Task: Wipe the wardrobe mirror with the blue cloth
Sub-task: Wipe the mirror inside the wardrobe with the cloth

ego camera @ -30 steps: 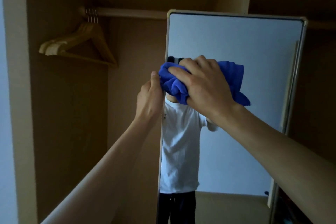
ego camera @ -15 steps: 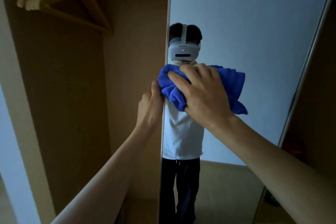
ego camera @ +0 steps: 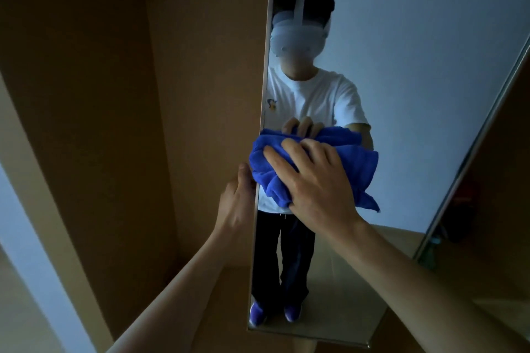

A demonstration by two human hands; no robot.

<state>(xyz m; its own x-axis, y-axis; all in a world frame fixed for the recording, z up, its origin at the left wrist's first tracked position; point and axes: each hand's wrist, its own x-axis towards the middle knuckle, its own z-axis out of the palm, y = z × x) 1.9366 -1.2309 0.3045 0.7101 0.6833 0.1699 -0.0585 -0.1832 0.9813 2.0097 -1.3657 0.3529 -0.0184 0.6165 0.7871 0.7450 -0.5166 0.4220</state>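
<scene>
Mirror (ego camera: pixel 401 94) stands tall; my right hand (ego camera: pixel 315 180) grips the bunched blue cloth (ego camera: pixel 355 163) at its left edge. My left hand (ego camera: pixel 238 203) apparently pinches that edge.

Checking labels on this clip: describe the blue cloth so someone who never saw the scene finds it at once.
Start at the tall mirror filling the middle and right of the view. Near its left edge, about halfway up, the right hand holds a bunched blue cloth against it. It alone is vivid blue and crumpled, beside brown wardrobe panels.
</scene>
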